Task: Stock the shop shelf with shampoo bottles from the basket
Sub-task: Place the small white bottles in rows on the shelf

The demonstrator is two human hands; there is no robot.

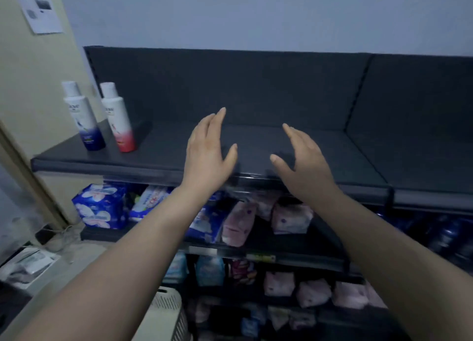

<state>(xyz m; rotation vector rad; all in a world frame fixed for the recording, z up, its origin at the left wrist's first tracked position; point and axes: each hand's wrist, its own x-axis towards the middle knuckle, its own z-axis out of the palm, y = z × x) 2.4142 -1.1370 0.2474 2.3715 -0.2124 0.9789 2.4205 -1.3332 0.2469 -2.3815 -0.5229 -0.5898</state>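
Two white shampoo bottles stand upright at the left end of the dark top shelf [268,141]: one with a blue base [84,116] and, to its right, one with a red base [119,118]. My left hand [208,151] and my right hand [303,159] hover side by side over the front edge of the shelf's middle, fingers apart, palms facing each other, holding nothing. Both hands are well to the right of the bottles. A corner of the pale slatted basket [167,312] shows at the bottom, between my forearms; its contents are hidden.
Lower shelves hold blue and pink soft packs [99,207] and dark blue items at the right [445,235]. A beige wall with a paper notice [38,5] borders the left. A vertical divider [358,95] splits the top shelf's back panel.
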